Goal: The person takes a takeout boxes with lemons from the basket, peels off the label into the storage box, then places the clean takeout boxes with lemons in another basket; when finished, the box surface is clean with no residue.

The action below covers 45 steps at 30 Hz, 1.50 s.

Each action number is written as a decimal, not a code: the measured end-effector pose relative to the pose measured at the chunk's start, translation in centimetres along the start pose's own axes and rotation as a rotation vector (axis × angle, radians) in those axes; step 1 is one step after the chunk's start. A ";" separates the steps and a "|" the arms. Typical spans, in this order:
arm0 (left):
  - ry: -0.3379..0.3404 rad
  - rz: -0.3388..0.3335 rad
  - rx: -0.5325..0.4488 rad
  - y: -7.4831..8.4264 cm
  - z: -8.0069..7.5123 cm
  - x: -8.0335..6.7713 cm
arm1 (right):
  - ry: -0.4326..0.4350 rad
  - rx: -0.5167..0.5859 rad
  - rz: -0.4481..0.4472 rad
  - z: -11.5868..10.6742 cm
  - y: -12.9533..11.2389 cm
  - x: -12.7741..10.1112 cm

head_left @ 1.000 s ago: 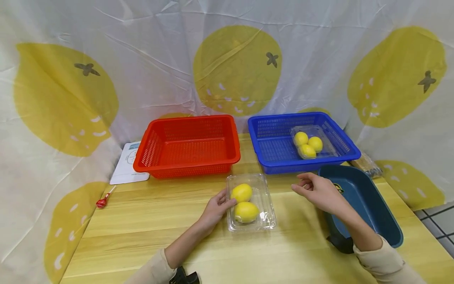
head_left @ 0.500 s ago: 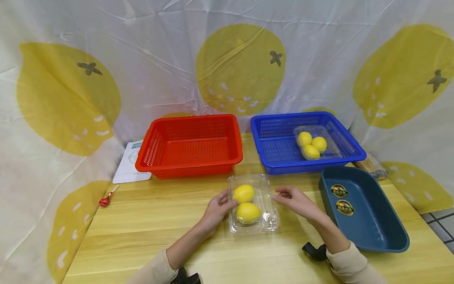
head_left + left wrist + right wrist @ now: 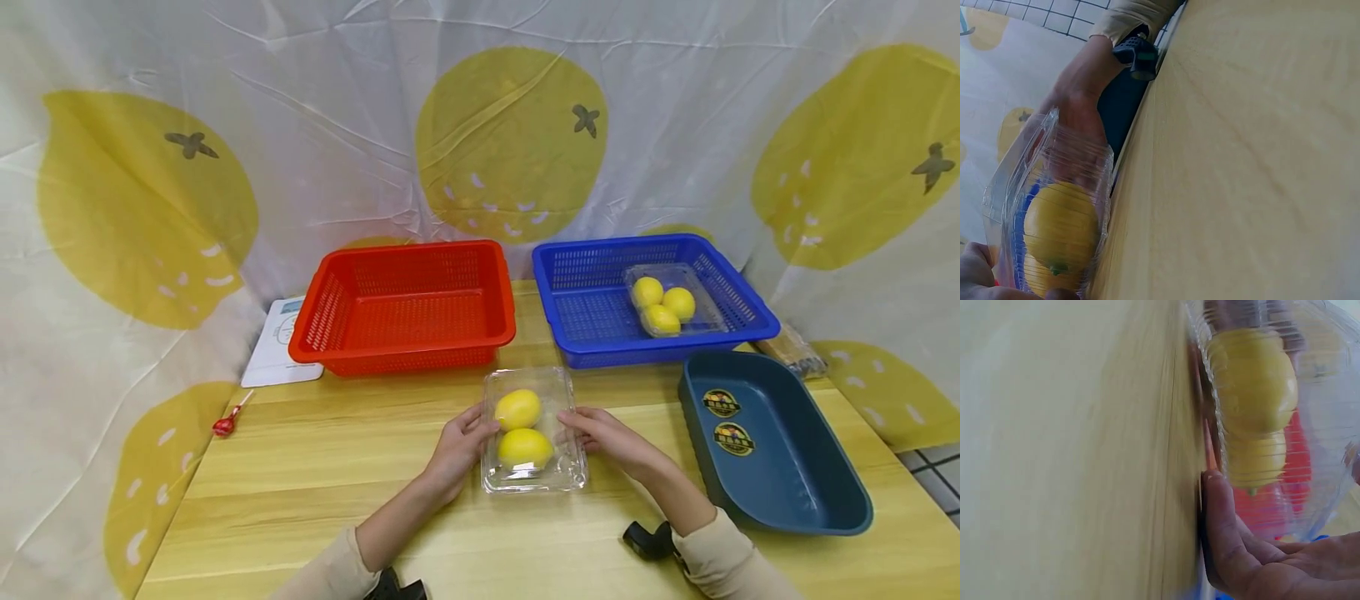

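Observation:
A clear plastic clamshell box (image 3: 558,467) lies on the wooden table in front of the baskets, with two lemons (image 3: 517,408) inside. My left hand (image 3: 459,437) grips its left side, fingers curled at the edge. My right hand (image 3: 603,433) touches its right side with fairly straight fingers. In the left wrist view the box (image 3: 1054,169) and a lemon (image 3: 1060,225) fill the lower left, with the right hand seen through the plastic. The right wrist view, which is blurred, has the thumb (image 3: 1219,519) lying along the box's base beside the lemons (image 3: 1250,381).
An empty red basket (image 3: 405,304) stands behind the box. To its right a blue basket (image 3: 592,317) holds another clear box of three lemons (image 3: 663,304). A dark teal tray (image 3: 780,475) sits at the right; white paper (image 3: 273,350) and a red lollipop (image 3: 223,425) lie at the left.
My right hand has moved left from above the teal tray to the clear box's right side and now touches it. The left hand has stayed on the box.

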<state>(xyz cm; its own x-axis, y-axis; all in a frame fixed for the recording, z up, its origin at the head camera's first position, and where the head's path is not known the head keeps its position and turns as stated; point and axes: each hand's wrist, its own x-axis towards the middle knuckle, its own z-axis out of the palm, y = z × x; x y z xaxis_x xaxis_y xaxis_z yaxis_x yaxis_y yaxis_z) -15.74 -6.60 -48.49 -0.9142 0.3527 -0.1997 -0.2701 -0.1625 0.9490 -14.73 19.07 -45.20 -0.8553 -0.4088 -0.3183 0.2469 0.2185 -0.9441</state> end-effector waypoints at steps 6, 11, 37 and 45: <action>0.004 -0.009 0.016 0.0 0.2 0.0 | 0.008 0.022 -0.005 -0.2 0.5 0.2; 0.008 0.000 0.022 0.0 0.4 -0.1 | 0.024 0.009 -0.012 -0.3 0.8 0.3; 0.144 0.454 0.607 5.7 1.7 1.2 | 0.029 -0.009 -0.012 -0.3 0.9 0.3; -0.010 0.350 0.760 8.9 6.0 4.1 | 0.022 -0.002 -0.018 -0.4 0.8 0.2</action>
<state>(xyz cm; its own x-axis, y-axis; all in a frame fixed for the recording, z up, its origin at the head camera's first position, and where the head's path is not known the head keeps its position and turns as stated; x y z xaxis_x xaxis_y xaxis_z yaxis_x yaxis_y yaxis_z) -20.12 -1.08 -39.41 -0.9036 0.4062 0.1362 0.3099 0.4000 0.8625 -14.87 19.52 -46.00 -0.8693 -0.3930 -0.2997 0.2307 0.2136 -0.9493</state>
